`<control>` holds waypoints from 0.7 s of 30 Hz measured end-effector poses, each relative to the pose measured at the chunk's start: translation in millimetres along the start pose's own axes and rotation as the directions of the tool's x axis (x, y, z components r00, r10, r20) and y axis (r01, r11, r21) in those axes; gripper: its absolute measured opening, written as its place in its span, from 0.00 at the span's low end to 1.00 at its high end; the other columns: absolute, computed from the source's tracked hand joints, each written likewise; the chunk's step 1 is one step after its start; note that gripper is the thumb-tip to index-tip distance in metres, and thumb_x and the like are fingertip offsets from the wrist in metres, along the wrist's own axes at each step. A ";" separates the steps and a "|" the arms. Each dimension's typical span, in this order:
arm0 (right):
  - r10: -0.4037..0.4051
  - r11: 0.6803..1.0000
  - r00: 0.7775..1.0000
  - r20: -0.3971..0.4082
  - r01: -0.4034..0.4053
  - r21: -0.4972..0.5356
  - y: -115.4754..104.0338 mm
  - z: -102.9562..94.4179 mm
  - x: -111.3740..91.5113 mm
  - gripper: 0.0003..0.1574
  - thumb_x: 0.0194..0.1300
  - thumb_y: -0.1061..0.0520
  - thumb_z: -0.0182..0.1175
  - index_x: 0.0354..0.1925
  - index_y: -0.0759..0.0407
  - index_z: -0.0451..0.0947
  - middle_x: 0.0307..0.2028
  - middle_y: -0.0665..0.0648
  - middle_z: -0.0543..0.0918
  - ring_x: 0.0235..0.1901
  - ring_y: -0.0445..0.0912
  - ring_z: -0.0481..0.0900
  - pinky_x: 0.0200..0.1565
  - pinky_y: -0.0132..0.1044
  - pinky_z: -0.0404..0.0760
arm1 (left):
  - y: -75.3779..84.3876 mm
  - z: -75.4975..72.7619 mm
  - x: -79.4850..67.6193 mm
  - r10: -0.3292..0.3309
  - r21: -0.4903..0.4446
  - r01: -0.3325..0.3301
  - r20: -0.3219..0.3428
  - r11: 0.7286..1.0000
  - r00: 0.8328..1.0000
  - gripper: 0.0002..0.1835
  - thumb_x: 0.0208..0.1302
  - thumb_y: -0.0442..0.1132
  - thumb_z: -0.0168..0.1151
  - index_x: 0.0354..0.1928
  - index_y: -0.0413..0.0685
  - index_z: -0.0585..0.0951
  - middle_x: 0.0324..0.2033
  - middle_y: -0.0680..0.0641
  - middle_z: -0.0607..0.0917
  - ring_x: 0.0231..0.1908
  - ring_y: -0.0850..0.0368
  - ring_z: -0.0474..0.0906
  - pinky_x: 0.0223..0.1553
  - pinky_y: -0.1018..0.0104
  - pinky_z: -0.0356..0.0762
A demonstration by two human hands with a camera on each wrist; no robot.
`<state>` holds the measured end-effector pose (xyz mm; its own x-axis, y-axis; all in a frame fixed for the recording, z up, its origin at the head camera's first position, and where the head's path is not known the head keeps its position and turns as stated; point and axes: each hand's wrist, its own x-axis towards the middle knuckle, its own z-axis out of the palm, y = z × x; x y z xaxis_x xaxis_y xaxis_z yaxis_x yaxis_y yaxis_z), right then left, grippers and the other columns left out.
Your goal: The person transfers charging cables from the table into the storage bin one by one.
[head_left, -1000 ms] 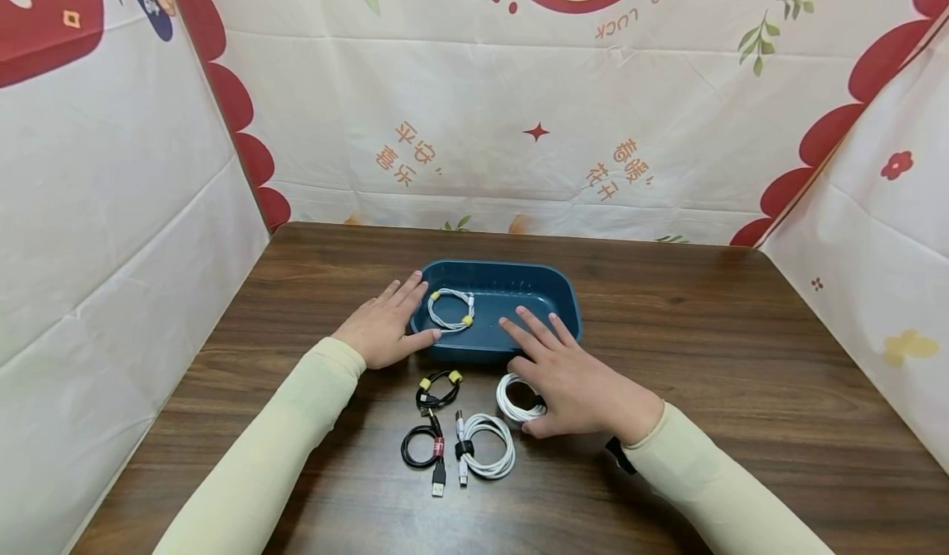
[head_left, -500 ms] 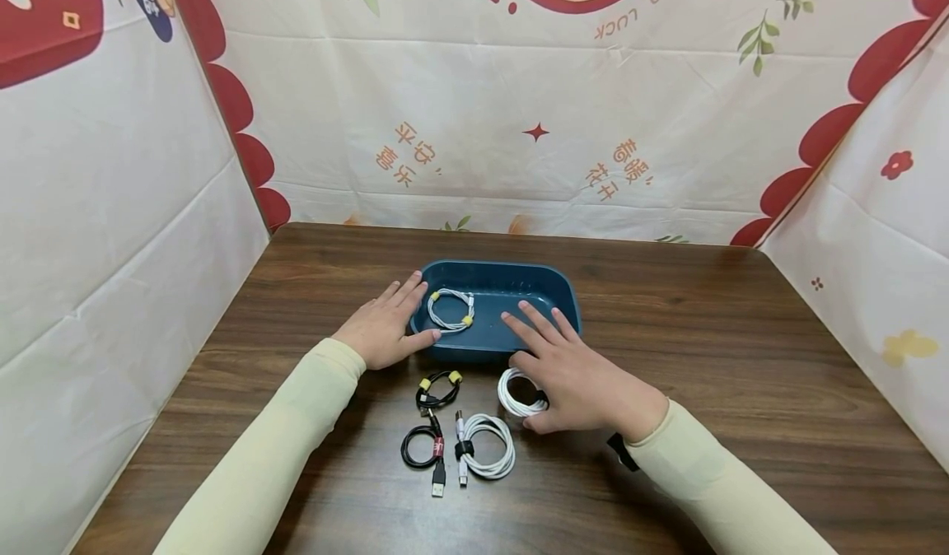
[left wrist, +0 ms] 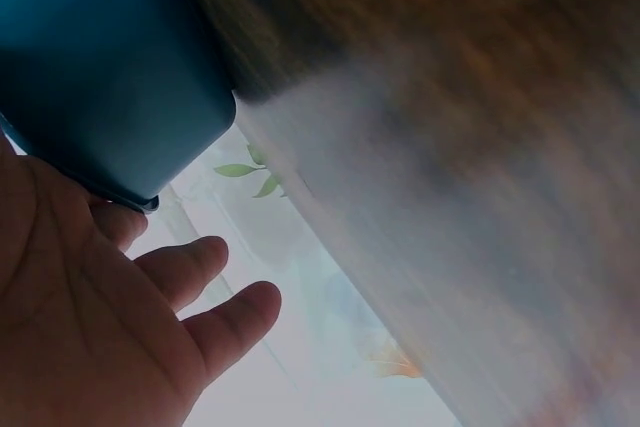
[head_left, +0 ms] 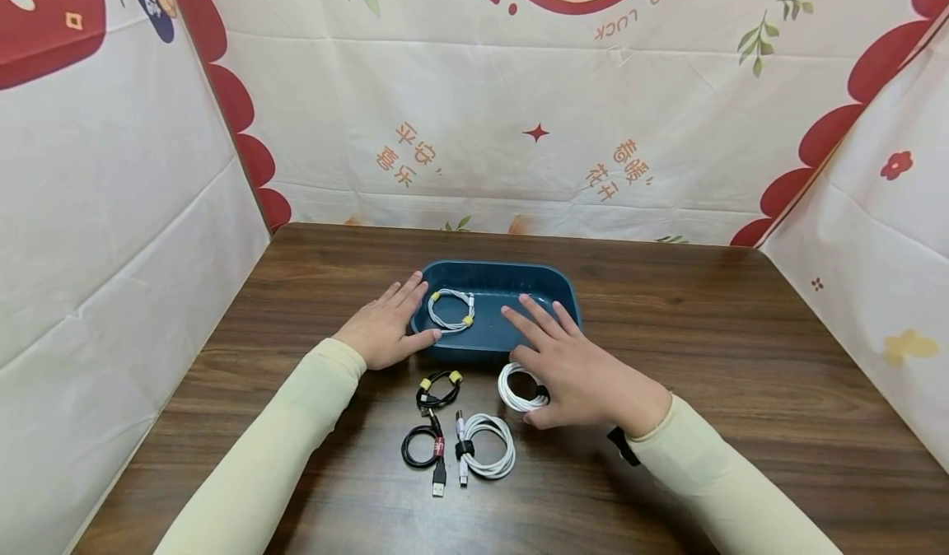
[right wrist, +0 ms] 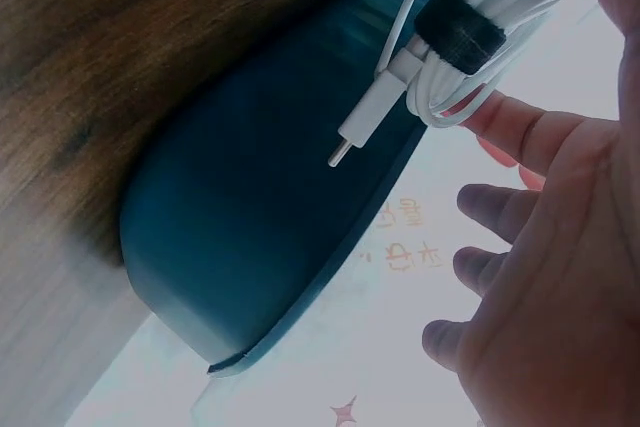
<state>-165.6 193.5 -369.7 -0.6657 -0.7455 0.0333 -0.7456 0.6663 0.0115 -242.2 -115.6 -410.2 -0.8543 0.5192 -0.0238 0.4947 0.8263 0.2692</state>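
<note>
The two hands lie well apart, one at each side of a blue bin (head_left: 493, 287) that stands on the brown wooden desk (head_left: 667, 316). The left hand (head_left: 385, 328) is spread at the bin's left end, its fingers nearly straight along the rim and its thumb held out towards the near left corner; in the left wrist view one fingertip meets the rim, while the two nearest the camera point past it with a gap between them. The right hand (head_left: 586, 382) pinches a coiled white cable (head_left: 506, 389) between thumb and forefinger, its other three fingers stretched out and apart from one another towards the bin. That coil is just in front of the bin's near wall, right of its middle, bound by a dark strap, and in the right wrist view a white plug with a metal tip sticks out of it; whether the coil touches the desk is hard to tell. Inside the bin, at the left end, lies a pale coiled cable with yellow ties (head_left: 448, 326). Three more coils lie on the desk nearer the person: a black cable with yellow ties (head_left: 445, 402) close to the bin, a black cable with a red band (head_left: 437, 446) below it, and a larger white coil with a black strap (head_left: 509, 452) beside that.
</note>
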 end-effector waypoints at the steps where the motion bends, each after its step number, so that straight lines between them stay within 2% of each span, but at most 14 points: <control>1: 0.001 1.000 1.000 -0.002 -0.001 -0.005 0.0 -0.7 0.2 0.40 0.49 0.31 0.71 0.54 0.50 0.78 0.78 0.60 0.46 0.76 0.58 0.31 0.70 0.65 0.38 | 0.0 0.1 0.1 0.000 -0.002 0.000 0.000 1.000 1.000 0.48 0.70 0.71 0.43 0.79 0.48 0.47 0.78 0.48 0.41 0.76 0.42 0.44 0.72 0.48 0.49; 10: -0.008 1.000 1.000 -0.011 0.008 -0.025 2.6 -9.4 2.6 0.39 0.49 0.32 0.72 0.54 0.50 0.77 0.78 0.60 0.47 0.76 0.56 0.28 0.70 0.66 0.38 | -1.3 1.3 0.6 0.001 -0.004 -0.002 -0.003 1.000 1.000 0.48 0.70 0.71 0.42 0.79 0.48 0.47 0.79 0.48 0.41 0.76 0.41 0.45 0.72 0.48 0.50; 14: -0.023 0.999 0.999 -0.026 0.022 -0.032 4.7 -12.8 4.4 0.39 0.49 0.33 0.72 0.53 0.51 0.78 0.77 0.62 0.49 0.76 0.58 0.30 0.69 0.66 0.39 | -1.4 1.3 0.6 0.005 -0.003 -0.005 -0.006 1.000 1.000 0.48 0.70 0.70 0.43 0.79 0.47 0.48 0.78 0.48 0.42 0.75 0.41 0.45 0.72 0.48 0.50; 21: -0.026 0.999 0.999 -0.019 0.026 -0.029 6.9 -15.4 6.5 0.39 0.49 0.32 0.72 0.53 0.50 0.78 0.78 0.61 0.48 0.76 0.59 0.31 0.69 0.66 0.39 | -1.4 1.4 0.3 0.005 -0.008 -0.005 -0.010 1.000 1.000 0.48 0.70 0.70 0.43 0.79 0.47 0.48 0.78 0.48 0.42 0.76 0.42 0.45 0.72 0.48 0.50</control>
<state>-174.6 193.5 -354.0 -0.6453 -0.7622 0.0520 -0.7612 0.6473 0.0410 -243.0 -116.3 -411.9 -0.8535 0.5210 -0.0127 0.4977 0.8220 0.2767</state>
